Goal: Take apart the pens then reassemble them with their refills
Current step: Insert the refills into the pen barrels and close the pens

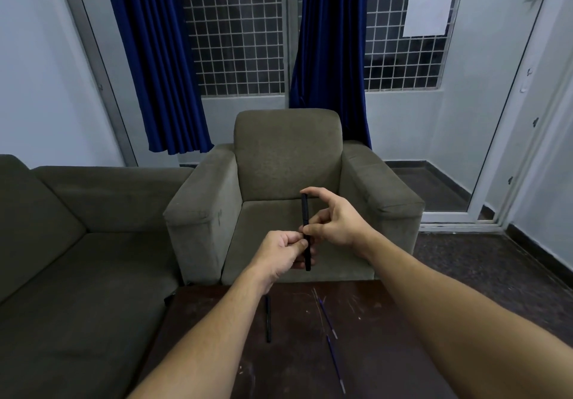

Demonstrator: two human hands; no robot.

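Head view: both hands' fingers [305, 229] pinch closed around upright black pen [305, 212].

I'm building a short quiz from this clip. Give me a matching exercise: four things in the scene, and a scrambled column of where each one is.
Things:
1. black pen
2. second black pen
3. blue refills
4. armchair

Places:
A. on the table, right side
B. behind the table, facing the camera
C. held upright in both hands
D. on the table beside the left forearm

Pairs: 1-C, 2-D, 3-A, 4-B
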